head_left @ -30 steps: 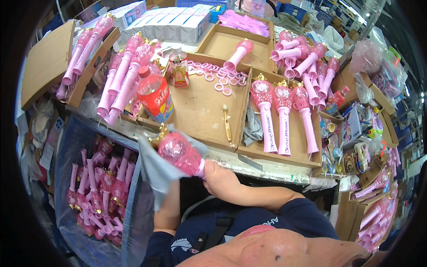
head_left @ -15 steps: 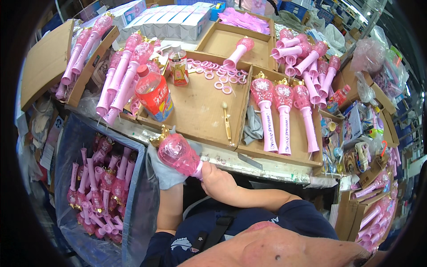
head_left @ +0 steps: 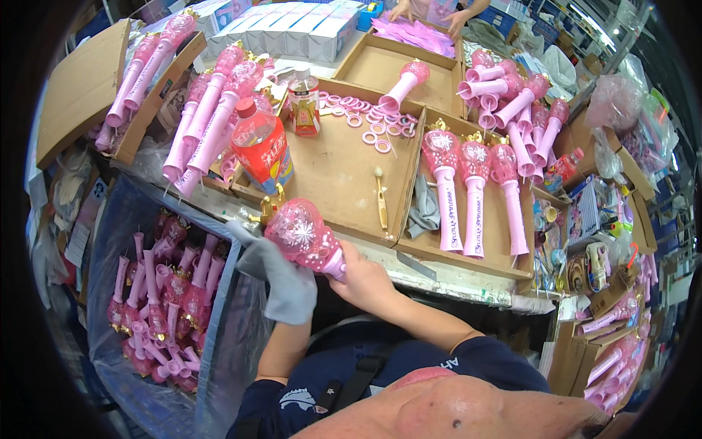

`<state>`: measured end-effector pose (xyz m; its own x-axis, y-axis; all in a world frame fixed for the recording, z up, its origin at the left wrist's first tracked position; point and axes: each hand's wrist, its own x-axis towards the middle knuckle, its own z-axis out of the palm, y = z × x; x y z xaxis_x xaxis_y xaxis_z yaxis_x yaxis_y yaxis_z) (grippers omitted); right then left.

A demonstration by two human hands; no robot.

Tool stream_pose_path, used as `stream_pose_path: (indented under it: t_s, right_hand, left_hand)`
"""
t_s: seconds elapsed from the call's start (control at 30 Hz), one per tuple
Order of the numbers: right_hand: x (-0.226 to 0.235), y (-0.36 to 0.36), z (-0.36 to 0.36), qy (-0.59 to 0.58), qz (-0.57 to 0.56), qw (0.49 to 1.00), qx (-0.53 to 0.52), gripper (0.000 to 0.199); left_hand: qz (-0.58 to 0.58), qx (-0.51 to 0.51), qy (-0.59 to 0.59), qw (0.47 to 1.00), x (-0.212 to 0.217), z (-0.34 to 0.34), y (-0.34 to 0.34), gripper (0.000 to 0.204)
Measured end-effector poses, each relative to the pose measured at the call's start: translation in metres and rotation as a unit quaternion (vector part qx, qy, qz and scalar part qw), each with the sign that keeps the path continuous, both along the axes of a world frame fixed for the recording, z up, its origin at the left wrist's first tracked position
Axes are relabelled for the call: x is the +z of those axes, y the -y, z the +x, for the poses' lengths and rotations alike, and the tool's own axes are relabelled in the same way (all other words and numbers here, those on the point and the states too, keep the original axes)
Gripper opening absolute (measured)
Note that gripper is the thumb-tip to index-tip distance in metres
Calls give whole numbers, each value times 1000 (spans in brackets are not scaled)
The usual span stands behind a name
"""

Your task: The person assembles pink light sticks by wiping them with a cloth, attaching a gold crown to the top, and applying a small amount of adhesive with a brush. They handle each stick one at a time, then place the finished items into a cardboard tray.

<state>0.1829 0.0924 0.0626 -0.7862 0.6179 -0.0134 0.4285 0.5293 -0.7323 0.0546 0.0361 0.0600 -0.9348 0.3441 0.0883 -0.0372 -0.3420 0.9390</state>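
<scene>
I see a workbench [head_left: 468,282] carrying shallow cardboard trays [head_left: 344,168]; white boxes [head_left: 292,29] sit at twelve o'clock, another cardboard tray [head_left: 157,91] at ten.

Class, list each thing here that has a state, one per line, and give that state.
Pink heart-headed toy wand: held in right hand.
Grey cloth: over left hand, against the wand.
Red-capped plastic bottle: upright, capped.
Three finished pink wands: lying side by side.

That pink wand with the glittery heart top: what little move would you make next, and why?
Probably keep rubbing the grey cloth over the pink wand. The right hand grips its handle, the left hand is hidden under the cloth, and the cloth touches only the head's lower left side.
</scene>
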Motion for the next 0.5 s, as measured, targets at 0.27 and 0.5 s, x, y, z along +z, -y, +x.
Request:
stream_pose_path:
  t_s: [0.27,0.5]
  right_hand:
    - [9,18,2,39,138,989,30,69]
    - [10,24,-7,47,181,982,9,69]
  left_hand:
    - [39,-107,4,994,-18,-20,19,51]
    - [400,-75,256,877,-10,-19,-1,37]
